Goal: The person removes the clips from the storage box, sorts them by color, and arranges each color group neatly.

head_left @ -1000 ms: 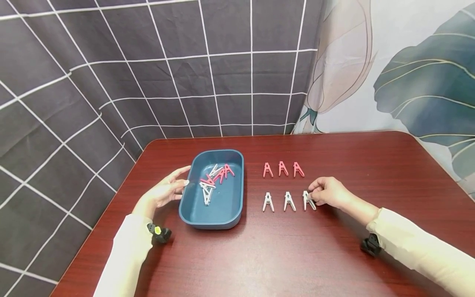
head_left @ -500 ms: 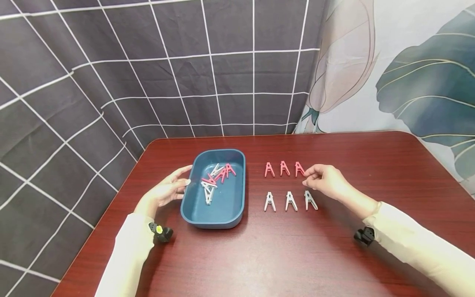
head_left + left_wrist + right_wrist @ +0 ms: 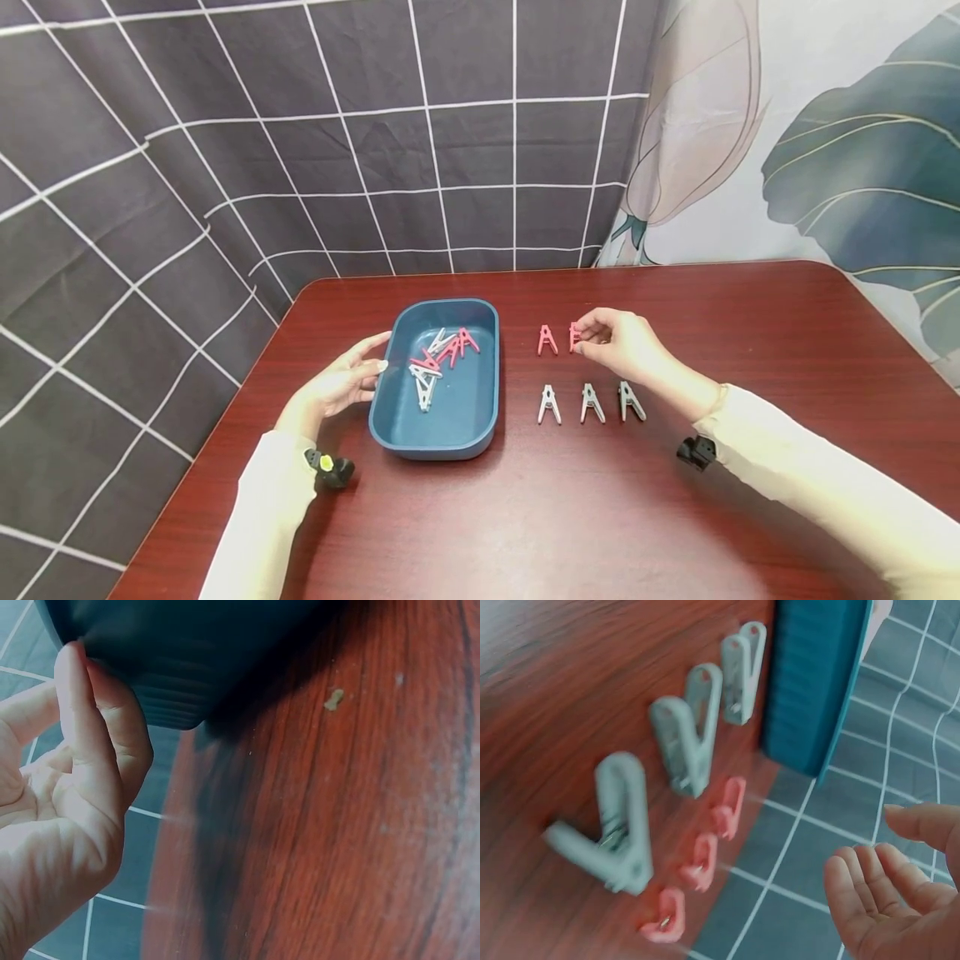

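Observation:
My left hand (image 3: 333, 387) holds the left side of a blue plastic bin (image 3: 435, 454), thumb at the rim and fingers along the outer wall. Several pink and white clothespins (image 3: 425, 392) lie jumbled inside. Right of the bin, my right hand (image 3: 622, 340) hovers over the back row of three pink clothespins (image 3: 547, 341), hiding the rightmost and part of the middle one in the head view. Its thumb and loosely bent fingers are apart with nothing between them in the right wrist view. Nearer the front stands a row of three white clothespins (image 3: 686, 735).
Everything rests on a reddish-brown wooden table (image 3: 480, 533). Behind and to the left hangs a dark grid-patterned cloth (image 3: 472, 142); a leaf-and-flower print cloth (image 3: 847, 167) hangs at the back right.
My right hand has left the rightmost white clothespin and moved back and to the left, over the pink row. My left hand stays at the bin.

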A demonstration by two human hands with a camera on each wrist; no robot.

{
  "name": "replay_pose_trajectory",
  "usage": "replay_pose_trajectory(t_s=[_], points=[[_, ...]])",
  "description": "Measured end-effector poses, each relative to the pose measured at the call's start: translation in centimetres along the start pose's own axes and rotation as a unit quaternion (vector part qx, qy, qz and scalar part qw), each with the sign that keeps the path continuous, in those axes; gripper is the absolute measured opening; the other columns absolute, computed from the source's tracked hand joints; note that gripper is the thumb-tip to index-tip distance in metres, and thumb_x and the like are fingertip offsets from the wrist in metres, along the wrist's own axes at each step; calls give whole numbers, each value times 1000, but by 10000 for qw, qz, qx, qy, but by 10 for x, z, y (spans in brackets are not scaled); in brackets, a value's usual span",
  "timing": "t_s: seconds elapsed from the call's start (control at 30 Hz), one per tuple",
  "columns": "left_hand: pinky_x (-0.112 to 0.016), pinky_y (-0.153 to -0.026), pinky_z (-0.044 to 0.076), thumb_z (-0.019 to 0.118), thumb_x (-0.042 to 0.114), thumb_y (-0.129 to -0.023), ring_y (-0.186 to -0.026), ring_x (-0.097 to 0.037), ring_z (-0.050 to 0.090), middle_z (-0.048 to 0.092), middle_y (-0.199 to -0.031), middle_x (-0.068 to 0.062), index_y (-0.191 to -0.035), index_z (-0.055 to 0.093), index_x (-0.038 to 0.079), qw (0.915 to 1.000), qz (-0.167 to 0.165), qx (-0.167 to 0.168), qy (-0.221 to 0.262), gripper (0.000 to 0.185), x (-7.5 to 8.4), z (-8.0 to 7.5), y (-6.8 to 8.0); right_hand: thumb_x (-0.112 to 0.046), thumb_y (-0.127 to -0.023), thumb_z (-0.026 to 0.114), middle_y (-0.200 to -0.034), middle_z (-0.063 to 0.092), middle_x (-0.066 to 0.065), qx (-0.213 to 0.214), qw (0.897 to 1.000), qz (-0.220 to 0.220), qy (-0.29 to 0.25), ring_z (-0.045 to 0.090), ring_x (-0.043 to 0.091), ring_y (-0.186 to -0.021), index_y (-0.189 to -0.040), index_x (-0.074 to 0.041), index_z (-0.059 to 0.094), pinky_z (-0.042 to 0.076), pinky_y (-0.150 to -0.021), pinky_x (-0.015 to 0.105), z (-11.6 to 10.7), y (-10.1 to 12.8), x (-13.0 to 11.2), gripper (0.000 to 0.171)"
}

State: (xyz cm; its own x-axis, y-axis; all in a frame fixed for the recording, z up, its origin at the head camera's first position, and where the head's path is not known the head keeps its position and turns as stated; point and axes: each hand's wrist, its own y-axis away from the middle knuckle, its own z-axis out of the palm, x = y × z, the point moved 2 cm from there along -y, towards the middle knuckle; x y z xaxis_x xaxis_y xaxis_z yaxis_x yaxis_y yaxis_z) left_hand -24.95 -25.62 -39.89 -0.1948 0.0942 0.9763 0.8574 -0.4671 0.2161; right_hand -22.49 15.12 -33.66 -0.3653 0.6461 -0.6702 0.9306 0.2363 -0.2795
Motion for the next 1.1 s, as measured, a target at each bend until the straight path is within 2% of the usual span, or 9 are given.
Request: replay_pose_trajectory(t_s=[0.2, 0.3, 0.43, 0.67, 0.93, 1.1], points=[[-33, -78, 55, 40, 5, -100, -91, -13, 67, 65, -106, 1, -152, 11, 17, 10000, 35, -17, 18, 61, -2, 0, 0, -5, -78, 71, -84, 70, 10, -141, 9988, -437, -174, 64, 21, -77, -97, -1, 67, 50, -70, 32, 13, -10, -24, 19], [-33, -79, 55, 41, 6, -100, -94, -14, 67, 64, -111, 0, -152, 12, 18, 9997, 178, -184, 52, 60, -4, -1, 1, -2, -79, 70, -88, 69, 12, -197, 9964, -788, -261, 65, 25, -82, -99, 0, 67, 52, -75, 39, 17, -15, -34, 20], [-33, -78, 55, 41, 7, -100, -94, -14, 67, 64, -111, 0, -152, 14, 19, 9991, 293, -291, 82, 60, -5, -2, 1, 0, -78, 71, -94, 67, 14, -177, 9901, -1377, -223, 64, 28, -84, -100, 1, 66, 52, -76, 42, 24, -20, -45, 22], [-33, -78, 55, 41, 7, -101, -94, -14, 66, 62, -111, -1, -152, 11, 18, 9999, 60, 6, 90, 61, -3, 1, 0, -1, -78, 72, -98, 67, 13, -223, 9737, -2267, 84, 65, 26, -91, -102, 1, 66, 52, -83, 40, 39, -28, -64, 25], [-33, -77, 55, 41, 7, -101, -91, -14, 67, 62, -109, -2, -152, 10, 19, 9999, -29, 62, 105, 61, -5, 1, -1, -4, -81, 71, -105, 66, 10, -714, 9587, -2716, 455, 61, 21, -96, -109, -3, 67, 51, -85, 36, 61, -35, -77, 28], [-34, -77, 55, 40, 6, -101, -93, -15, 66, 61, -112, -4, -152, 12, 19, 9999, 1, 92, 60, 60, -4, 1, 0, -4, -82, 70, -103, 65, 6, -1030, 9444, -3051, 662, 59, 20, -96, -113, -7, 67, 50, -84, 34, 75, -38, -85, 31]])
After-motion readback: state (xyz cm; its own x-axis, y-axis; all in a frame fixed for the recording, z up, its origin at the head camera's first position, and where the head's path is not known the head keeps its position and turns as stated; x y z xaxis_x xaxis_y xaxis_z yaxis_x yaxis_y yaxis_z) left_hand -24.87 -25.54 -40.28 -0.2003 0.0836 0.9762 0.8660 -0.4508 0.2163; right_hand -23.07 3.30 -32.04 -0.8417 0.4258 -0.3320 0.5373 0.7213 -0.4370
